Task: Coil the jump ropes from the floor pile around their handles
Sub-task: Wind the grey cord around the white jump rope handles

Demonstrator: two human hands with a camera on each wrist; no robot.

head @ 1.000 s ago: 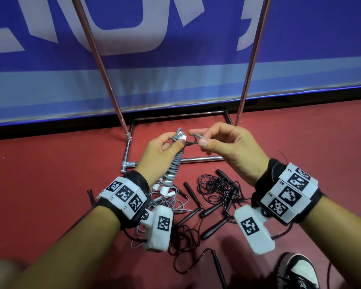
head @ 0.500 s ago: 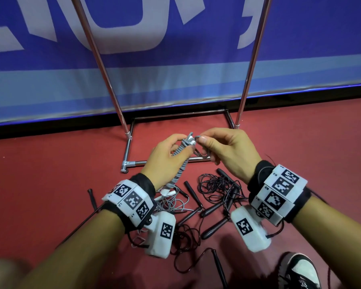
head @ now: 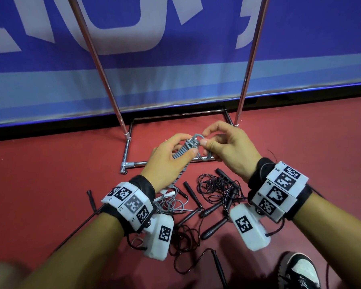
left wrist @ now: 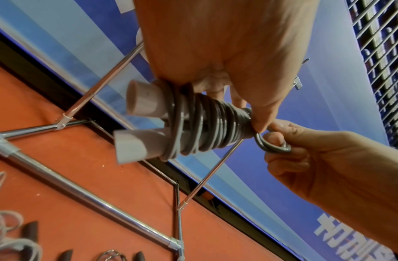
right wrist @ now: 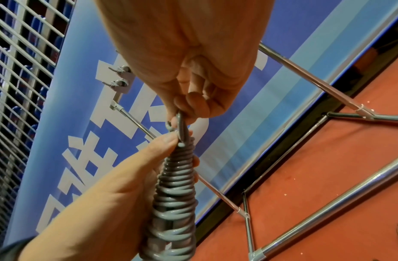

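Note:
A grey jump rope [head: 180, 152] is wound in tight turns around its two white handles [left wrist: 144, 102]. My left hand [head: 171, 155] grips this coiled bundle [right wrist: 175, 194] upright above the floor. My right hand [head: 223, 147] pinches the last loop of the grey rope [left wrist: 271, 146] at the top end of the bundle, between thumb and forefinger. Below my wrists lies a pile of black jump ropes [head: 215, 190] with black handles, tangled on the red floor. A second grey rope [head: 171, 205] lies loose under my left wrist.
A chrome rack frame [head: 129, 163] stands on the red floor just beyond my hands, its two uprights [head: 104, 69] rising in front of a blue banner. A black-and-white shoe [head: 298, 272] is at the lower right. One black handle [head: 91, 199] lies apart at left.
Both hands have come closer together and dropped slightly. The right hand has brought the rope's free end up against the top of the bundle, where it now forms a small loop.

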